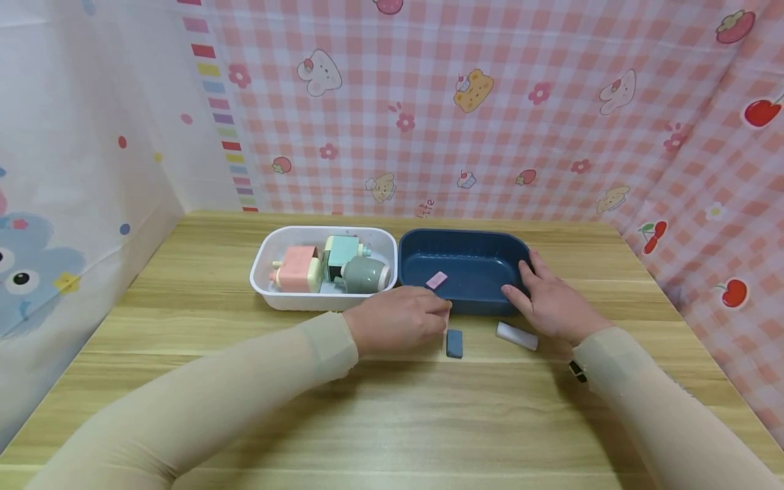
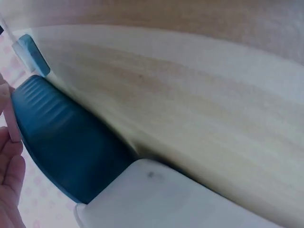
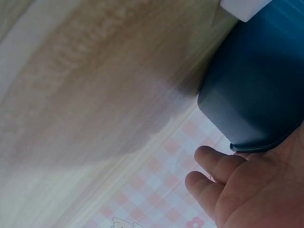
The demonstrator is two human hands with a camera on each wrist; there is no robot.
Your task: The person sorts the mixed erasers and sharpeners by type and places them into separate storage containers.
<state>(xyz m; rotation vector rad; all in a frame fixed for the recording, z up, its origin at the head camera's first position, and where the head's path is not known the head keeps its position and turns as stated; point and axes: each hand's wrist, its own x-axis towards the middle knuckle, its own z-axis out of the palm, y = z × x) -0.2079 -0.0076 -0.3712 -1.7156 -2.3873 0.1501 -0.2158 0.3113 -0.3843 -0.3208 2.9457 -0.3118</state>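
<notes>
Head view: the left hand [image 1: 398, 320] works at the near rim of the blue box [image 1: 478, 307], probably putting small blocks in.
A pink block [image 1: 437, 280] shows just past its fingers, by the box's near wall; a slate block [image 1: 454, 344] and a white block [image 1: 517, 336] lie in front on the table [image 1: 429, 422], while the right hand [image 1: 560, 306] rests on the box's right end. Left wrist view: thumb and fingers appear to pinch a pink piece beside the rim; whether it is that same block, I cannot tell. Right wrist view: two fingers stretch loosely past the box, gripping nothing visible, so this hand seems to be steadying it. Next likely calls for loosening the pinch inside the rim, then reaching for the slate block.
</notes>
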